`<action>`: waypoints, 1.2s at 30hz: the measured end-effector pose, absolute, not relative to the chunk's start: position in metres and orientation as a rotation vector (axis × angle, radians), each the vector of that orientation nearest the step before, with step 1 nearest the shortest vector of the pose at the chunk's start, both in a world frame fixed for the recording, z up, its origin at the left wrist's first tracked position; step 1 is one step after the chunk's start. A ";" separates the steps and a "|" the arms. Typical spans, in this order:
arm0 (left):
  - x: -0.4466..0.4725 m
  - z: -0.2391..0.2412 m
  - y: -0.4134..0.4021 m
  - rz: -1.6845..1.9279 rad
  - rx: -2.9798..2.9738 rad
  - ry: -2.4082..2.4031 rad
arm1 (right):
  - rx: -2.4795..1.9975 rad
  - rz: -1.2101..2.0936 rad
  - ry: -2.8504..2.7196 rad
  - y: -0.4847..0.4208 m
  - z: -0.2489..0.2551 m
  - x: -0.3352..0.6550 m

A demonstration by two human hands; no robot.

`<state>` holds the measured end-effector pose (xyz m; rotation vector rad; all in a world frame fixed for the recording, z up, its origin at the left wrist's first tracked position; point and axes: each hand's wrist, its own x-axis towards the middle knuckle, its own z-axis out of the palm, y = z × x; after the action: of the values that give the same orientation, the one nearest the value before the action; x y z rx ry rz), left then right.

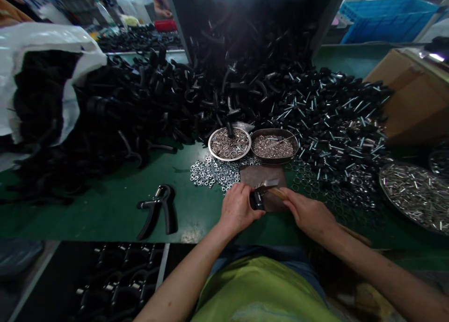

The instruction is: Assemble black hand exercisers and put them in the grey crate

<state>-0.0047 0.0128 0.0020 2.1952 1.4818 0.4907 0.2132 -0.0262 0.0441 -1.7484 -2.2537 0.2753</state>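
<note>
My left hand (238, 207) is closed around a small black part (257, 201) held on a dark square plate (280, 174). In my right hand (308, 214) is a hammer (278, 193), gripped by its wooden handle, with its metal head over the black part. Whether the head touches the part, I cannot tell. Beyond my left hand lie loose metal nuts (210, 172). To the left, a black hand gripper with a spring (168, 209) lies on the green table (199, 214).
Behind the plate stand a round dish (209, 146) and an oval tin (297, 149) of small metal parts. Black handles (140, 102) are heaped at left and back. Black knobs with bolts (336, 106), a cardboard box (410, 92) and a large metal tray (382, 184) are at right.
</note>
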 end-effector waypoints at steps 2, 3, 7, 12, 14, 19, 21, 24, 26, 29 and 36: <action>-0.005 0.001 0.013 0.486 2.194 1.484 | -1.785 0.285 -2.299 -0.024 0.042 0.213; -0.005 0.001 0.013 0.489 2.195 1.483 | -1.775 0.252 -2.254 -0.024 0.042 0.213; -0.006 0.000 0.013 0.505 2.210 1.473 | -1.679 0.137 -2.129 -0.026 0.045 0.209; -0.005 0.001 0.012 0.486 2.210 1.489 | -1.848 0.074 -2.341 -0.023 0.027 0.217; -0.005 0.000 0.011 0.495 2.209 1.490 | -1.900 -0.078 -2.274 -0.024 0.017 0.230; -0.005 0.001 0.011 0.596 2.074 1.494 | -2.016 -0.437 -2.229 -0.030 -0.005 0.274; -0.004 0.003 0.010 0.724 1.898 1.522 | -2.025 -0.469 -2.237 -0.030 -0.007 0.278; 0.004 0.010 0.001 0.924 1.522 1.516 | -1.865 -0.252 -2.140 -0.026 0.002 0.256; 0.013 0.014 -0.009 0.996 1.325 1.447 | -1.691 0.067 -2.091 -0.023 0.013 0.227; 0.018 0.019 -0.015 0.911 1.319 1.208 | -1.550 0.365 -2.060 -0.015 0.023 0.191; -0.097 0.031 0.097 0.859 1.557 1.849 | -1.843 0.046 -2.395 0.003 0.013 0.188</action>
<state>-0.0974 0.0970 0.0315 1.5565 1.8487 0.8592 0.1878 0.0032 0.0132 -1.8431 -2.3951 0.0460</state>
